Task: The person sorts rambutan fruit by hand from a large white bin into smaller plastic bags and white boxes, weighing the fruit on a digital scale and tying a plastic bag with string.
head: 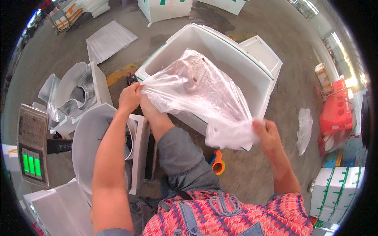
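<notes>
A large translucent plastic bag (203,79) lies stretched across a white foam box (257,70) with green tape at its rim. My left hand (130,96) grips the bag's left edge, just beyond my knee. On the right, my right hand (265,132) is closed on the bag's bunched end, slightly blurred, near the box's front corner. Something pinkish shows through the bag, but what it is cannot be told. The bag hides part of the box's inside.
An orange tape dispenser (218,165) lies on the floor by my leg. Left are foam boxes with silvery liners (85,100) and a scale display (32,144). A foam lid (262,53) touches the box's far right side. Taped white boxes (333,188) and a red crate (336,112) stand right.
</notes>
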Available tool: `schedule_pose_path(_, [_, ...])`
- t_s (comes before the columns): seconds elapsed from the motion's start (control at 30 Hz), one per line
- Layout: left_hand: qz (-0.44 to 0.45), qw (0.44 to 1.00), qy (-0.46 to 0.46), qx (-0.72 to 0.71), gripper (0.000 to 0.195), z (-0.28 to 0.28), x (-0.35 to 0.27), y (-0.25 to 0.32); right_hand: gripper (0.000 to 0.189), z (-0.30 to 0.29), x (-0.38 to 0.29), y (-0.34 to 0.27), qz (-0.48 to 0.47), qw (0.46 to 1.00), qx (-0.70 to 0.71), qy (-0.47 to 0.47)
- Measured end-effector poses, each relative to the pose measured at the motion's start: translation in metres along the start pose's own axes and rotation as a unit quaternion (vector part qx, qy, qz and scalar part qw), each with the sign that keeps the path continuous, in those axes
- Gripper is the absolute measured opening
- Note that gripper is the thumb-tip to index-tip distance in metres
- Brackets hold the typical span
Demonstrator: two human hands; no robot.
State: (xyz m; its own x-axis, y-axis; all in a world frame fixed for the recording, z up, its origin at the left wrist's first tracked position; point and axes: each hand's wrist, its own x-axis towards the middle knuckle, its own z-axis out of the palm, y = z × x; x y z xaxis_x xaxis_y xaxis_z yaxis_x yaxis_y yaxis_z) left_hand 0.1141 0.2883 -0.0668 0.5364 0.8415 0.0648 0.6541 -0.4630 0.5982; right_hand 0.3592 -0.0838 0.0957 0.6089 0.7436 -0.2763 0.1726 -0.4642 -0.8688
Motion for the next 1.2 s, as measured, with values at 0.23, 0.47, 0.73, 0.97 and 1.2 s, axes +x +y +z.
schedule_pose_path(0.23, [-0.159,0.919,0.021,-0.362,0.042,0.014,0.017,0.031,0.030,-0.017,0.073,0.005,-0.084,0.963,0.201,0.158])
schedule_pose_path(0.47, [0.343,0.934,0.052,-0.081,0.037,0.040,-0.030,0.119,0.021,-0.155,0.143,0.095,-0.047,0.988,-0.121,0.087])
schedule_pose_path(0.73, [0.065,0.987,-0.031,0.143,0.061,0.075,-0.005,0.101,0.019,-0.208,0.119,0.124,-0.033,0.758,-0.649,0.043])
schedule_pose_path(0.97, [0.212,0.949,0.200,0.117,0.031,0.041,0.003,0.110,0.023,-0.027,0.130,-0.007,-0.213,0.929,-0.280,0.112])
schedule_pose_path(1.2, [0.063,0.950,-0.039,0.303,0.054,0.051,0.028,0.090,0.043,0.032,0.254,-0.003,-0.200,0.891,-0.403,-0.061])
